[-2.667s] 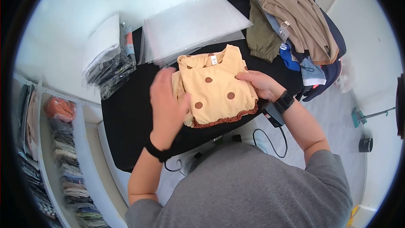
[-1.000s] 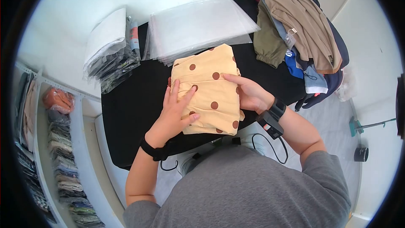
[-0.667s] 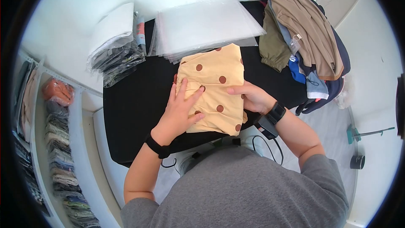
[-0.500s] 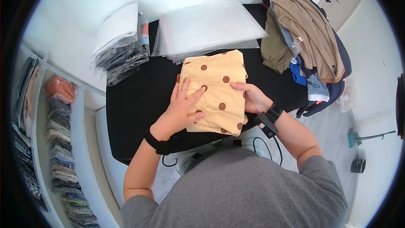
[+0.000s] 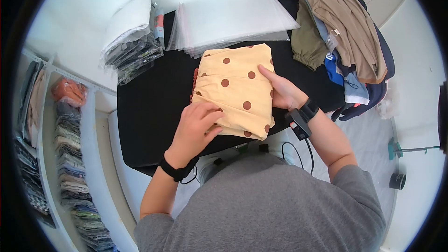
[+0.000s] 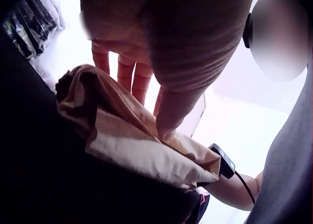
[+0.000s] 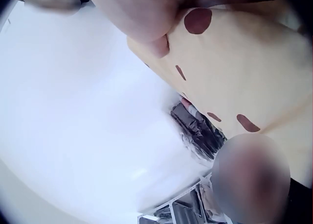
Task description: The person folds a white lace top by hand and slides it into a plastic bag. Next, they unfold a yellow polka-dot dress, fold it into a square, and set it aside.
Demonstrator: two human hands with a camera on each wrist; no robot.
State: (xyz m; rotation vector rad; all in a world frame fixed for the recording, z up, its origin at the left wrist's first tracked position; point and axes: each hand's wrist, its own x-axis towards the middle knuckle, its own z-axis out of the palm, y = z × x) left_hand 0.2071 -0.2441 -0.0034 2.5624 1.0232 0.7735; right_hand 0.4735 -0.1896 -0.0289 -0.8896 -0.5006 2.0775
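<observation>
A folded yellow top (image 5: pixel 238 91) with brown dots and a brown ruffled edge (image 5: pixel 193 84) at its left is held over the black table. My right hand (image 5: pixel 285 89) grips its right side, thumb along the upper face and the other fingers hidden underneath. At the near left corner, my left hand (image 5: pixel 198 123) touches the fabric with loosely bent fingers. The left wrist view shows its thumb (image 6: pixel 171 118) at the folded layers (image 6: pixel 142 150), with the fingers apart from it. Dotted fabric (image 7: pixel 234 72) also fills much of the right wrist view beside the right thumb.
Clear plastic bags (image 5: pixel 233 18) lie in a stack at the back of the black table (image 5: pixel 149 112). Bagged garments (image 5: pixel 133 42) are piled at back left. Loose clothes (image 5: pixel 345 28) heap up at the right. Shelves (image 5: pixel 46 135) of packed clothing stand at left.
The top has been turned over from its neckline side to its plain dotted side. My left hand, flat on it half a second ago, has drawn back to the near left corner, fingers bending.
</observation>
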